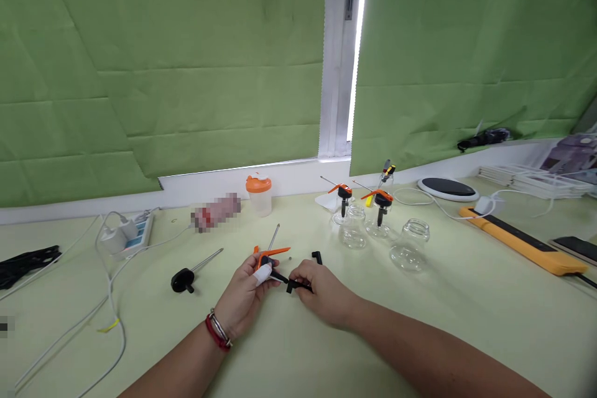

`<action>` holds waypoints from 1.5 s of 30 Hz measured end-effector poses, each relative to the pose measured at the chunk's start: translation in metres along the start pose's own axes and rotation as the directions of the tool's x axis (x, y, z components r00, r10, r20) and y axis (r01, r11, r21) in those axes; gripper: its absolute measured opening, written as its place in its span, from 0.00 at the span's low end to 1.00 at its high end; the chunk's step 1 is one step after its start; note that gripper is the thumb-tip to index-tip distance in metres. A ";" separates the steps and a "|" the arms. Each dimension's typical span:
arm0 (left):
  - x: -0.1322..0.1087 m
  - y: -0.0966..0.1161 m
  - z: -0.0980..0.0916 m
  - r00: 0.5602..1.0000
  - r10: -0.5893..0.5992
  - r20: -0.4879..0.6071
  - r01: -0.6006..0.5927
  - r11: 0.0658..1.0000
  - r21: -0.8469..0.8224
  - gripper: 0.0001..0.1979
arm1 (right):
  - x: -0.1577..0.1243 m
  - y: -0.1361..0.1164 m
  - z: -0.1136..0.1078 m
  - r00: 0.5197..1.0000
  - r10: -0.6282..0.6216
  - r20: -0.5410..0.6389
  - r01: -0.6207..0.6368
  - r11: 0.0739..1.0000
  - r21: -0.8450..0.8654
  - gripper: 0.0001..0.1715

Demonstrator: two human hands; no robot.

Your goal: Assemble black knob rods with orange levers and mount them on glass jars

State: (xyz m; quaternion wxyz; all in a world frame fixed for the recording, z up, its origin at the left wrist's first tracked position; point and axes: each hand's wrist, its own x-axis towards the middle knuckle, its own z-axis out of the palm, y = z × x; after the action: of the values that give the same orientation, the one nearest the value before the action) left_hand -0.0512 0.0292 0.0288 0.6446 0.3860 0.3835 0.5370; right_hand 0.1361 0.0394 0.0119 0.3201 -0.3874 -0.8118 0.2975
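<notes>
My left hand (249, 298) is closed around a black-and-orange pump head (265, 260) with an orange lever and a thin metal rod. White wrapping covers one of its fingers. In my right hand (329, 293), a small black plastic piece (300, 286) is pinched, its end close to the black stem of the pump head; I cannot tell whether they touch. Another small black angled piece (317, 257) lies just beyond my right hand. To the left, a black knob-like part (182, 280) with a metal rod rests on the table (261, 367).
Two similar orange-and-black heads (344, 191) stand with glass bases at the back, near open glass jars (410, 245). An orange-lidded cup (259, 196) stands by the wall. Cables trail from a power strip (140, 233) at left. A yellow-orange bar (517, 239) lies at right.
</notes>
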 end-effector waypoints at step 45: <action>-0.003 -0.019 -0.002 0.995 0.087 0.049 -0.100 0.920 0.378 0.13 | -0.004 0.003 0.006 0.999 -0.025 -0.041 0.026 0.999 0.038 0.15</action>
State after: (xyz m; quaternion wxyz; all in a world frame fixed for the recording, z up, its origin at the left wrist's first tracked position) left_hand -0.0457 0.0244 0.0115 0.5372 0.5298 0.4512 0.4766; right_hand 0.1349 0.0366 0.0053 0.3476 -0.3768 -0.8041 0.3011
